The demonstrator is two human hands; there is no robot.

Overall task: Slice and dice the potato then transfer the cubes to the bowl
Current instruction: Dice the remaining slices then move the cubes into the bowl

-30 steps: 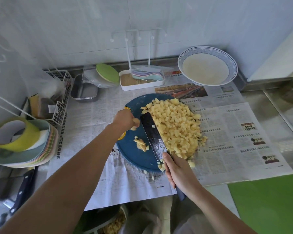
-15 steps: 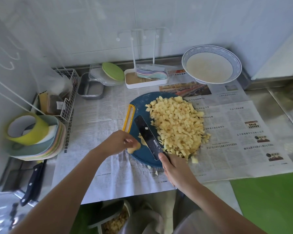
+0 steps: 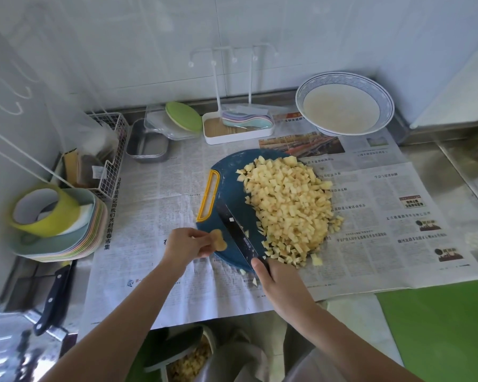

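At the left, my left hand (image 3: 186,245) pinches a potato slice (image 3: 218,240) at the near left edge of the cutting board (image 3: 229,172). Beside it, the knife (image 3: 236,230) lies angled across the board, its handle gripped in my right hand (image 3: 280,285). Right of the blade sits the pile of potato cubes (image 3: 290,208). The bowl (image 3: 344,103) stands far right, well apart. Dicing appears nearly complete; next, lay the slice flat and cut it.
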